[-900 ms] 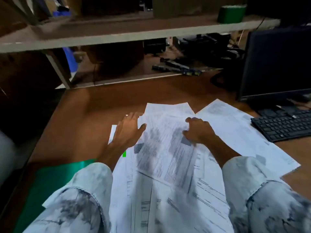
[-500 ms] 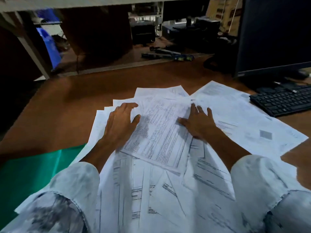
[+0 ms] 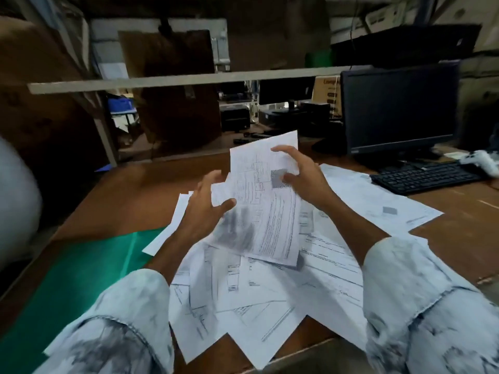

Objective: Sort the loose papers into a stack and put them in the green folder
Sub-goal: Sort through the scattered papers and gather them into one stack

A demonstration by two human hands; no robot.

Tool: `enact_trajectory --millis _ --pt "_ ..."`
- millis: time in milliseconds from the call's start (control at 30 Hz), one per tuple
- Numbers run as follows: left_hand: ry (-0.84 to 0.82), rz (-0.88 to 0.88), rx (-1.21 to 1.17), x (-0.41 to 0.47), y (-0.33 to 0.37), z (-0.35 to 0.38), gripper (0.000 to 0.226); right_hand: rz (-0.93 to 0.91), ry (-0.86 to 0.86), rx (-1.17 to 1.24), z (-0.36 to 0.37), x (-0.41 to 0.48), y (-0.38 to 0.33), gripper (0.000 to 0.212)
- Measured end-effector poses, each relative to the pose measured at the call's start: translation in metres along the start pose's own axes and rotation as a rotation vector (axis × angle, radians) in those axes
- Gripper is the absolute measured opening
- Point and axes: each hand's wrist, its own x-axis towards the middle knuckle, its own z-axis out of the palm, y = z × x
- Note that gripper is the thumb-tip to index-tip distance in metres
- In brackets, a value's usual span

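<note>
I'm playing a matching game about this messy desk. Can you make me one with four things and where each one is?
Things:
1. flat green folder
2. black computer keyboard
3. printed white paper sheet
4. black computer monitor

Places:
A. standing at the back right of the brown desk, screen dark
B. lifted above the paper pile, pinched by the left hand
C. lying on the desk's left side
D. lying in front of the monitor

Pairs: 1-C, 2-D, 3-B, 4-A.
</note>
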Motion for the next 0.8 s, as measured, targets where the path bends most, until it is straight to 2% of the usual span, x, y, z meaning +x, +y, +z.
enact_trajectory --millis 100,200,233,333,367,533,667,700,800 --pt "0.004 0.009 -0.251 -0.019 0.024 -0.026 0.085 -0.005 0.035 0.287 -0.023 -0.012 -0.043 0.028" --pt "-0.03 0.028 -0.453 -0.028 0.045 -0.046 0.09 0.057 -0.039 0.641 -0.048 -0.018 -0.067 0.021" --pt "-0.035 0.034 -0.518 -0.03 0.05 -0.051 0.09 0.07 -0.06 0.637 -0.051 -0.021 -0.07 0.021" --pt "-0.055 0.03 -0.64 -0.034 0.055 -0.06 0.089 0.051 0.042 0.113 -0.04 -0.025 -0.067 0.015" --pt "-0.054 0.024 -0.644 -0.035 0.052 -0.061 0.087 0.051 0.049 0.062 -0.032 -0.029 -0.067 0.014" --pt "-0.01 -0.21 -0.787 -0.046 0.035 -0.055 0.045 0.058 0.022 0.201 -0.009 -0.039 -0.063 0.018" --pt "0.247 -0.247 -0.656 -0.045 0.007 -0.046 0.038 0.243 -0.024 0.405 -0.005 -0.042 -0.047 0.029" --pt "0.27 -0.264 -0.61 -0.043 0.0 -0.045 0.037 0.299 -0.007 0.351 -0.006 -0.044 -0.04 0.025" --pt "0.288 -0.326 -0.577 -0.033 -0.025 -0.039 0.034 0.414 0.077 -0.041 -0.007 -0.047 -0.003 0.019"
